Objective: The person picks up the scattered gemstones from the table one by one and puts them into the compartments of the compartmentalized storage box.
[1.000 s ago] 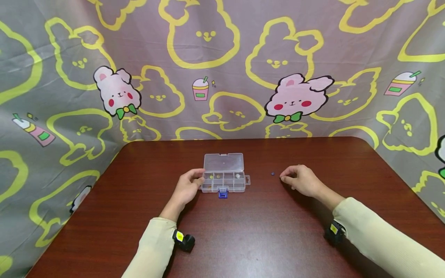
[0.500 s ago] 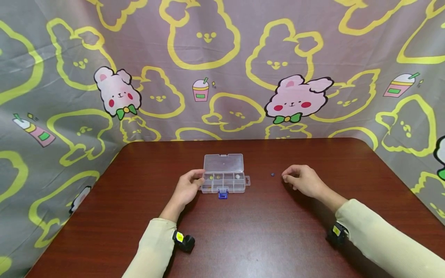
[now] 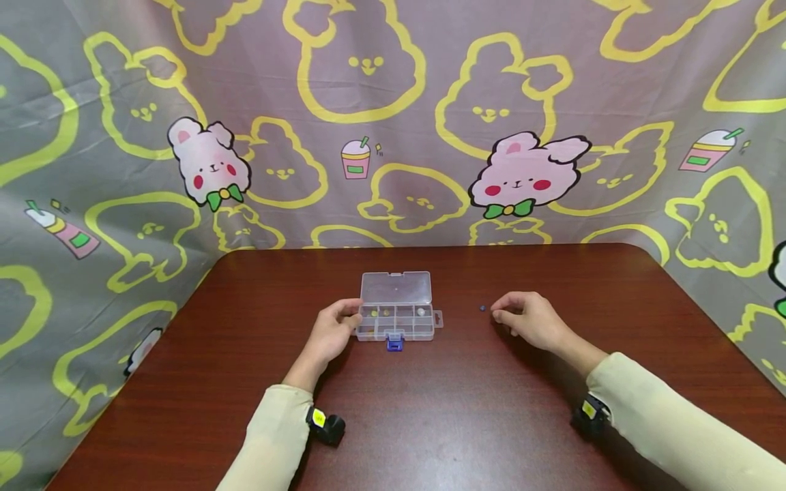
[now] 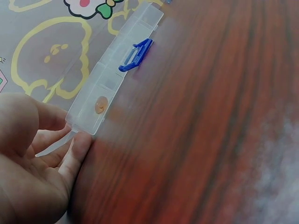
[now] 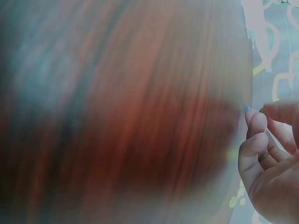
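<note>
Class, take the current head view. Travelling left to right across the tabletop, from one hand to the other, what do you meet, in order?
Left hand → open clear box → small blue piece → right hand.

Grey fabric backdrop [image 3: 411, 144] with yellow bunny outlines [image 3: 420, 68], reddish-brown wood-grain table [image 3: 454, 382], pale glare [image 3: 442, 450] near its front.

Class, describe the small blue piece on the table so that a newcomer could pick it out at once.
On the reddish-brown table, find the open clear plastic box. Look right, into the gap between it and the person's right hand. The small blue piece lies there alone, outside the box, unlike the attached blue latch and the pieces inside.
</note>
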Demonstrator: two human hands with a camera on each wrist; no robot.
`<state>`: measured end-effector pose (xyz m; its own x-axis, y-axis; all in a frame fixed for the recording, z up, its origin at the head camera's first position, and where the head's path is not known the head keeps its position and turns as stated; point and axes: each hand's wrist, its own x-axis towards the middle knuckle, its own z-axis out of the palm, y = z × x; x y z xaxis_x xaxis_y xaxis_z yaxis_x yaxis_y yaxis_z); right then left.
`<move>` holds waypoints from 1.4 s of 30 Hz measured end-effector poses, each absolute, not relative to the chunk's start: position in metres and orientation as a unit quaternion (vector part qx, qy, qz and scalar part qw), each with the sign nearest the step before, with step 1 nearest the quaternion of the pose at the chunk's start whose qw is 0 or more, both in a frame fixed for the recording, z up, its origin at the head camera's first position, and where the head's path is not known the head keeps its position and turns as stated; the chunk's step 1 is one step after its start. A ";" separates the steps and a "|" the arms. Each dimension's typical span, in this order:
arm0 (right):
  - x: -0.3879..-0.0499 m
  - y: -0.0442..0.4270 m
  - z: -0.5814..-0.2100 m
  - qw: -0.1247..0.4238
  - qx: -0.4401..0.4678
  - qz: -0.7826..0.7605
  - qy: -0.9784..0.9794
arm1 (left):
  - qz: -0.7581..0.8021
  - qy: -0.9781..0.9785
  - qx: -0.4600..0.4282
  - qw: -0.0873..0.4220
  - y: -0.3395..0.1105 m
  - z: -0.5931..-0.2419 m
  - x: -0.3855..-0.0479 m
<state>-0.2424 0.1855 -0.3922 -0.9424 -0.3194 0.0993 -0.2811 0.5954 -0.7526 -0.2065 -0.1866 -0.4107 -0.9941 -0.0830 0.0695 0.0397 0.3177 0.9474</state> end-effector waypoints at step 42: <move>-0.240 0.114 -0.382 0.015 -0.203 -0.452 0.868 | -0.584 -0.810 0.012 0.050 -0.188 -0.413 -0.207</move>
<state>-0.2396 0.1140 -0.3819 -0.9169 -0.3664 0.1583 -0.3399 0.5089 -0.7909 -0.2067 -0.1877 -0.4127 -0.9948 -0.0773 0.0669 0.0391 0.3170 0.9476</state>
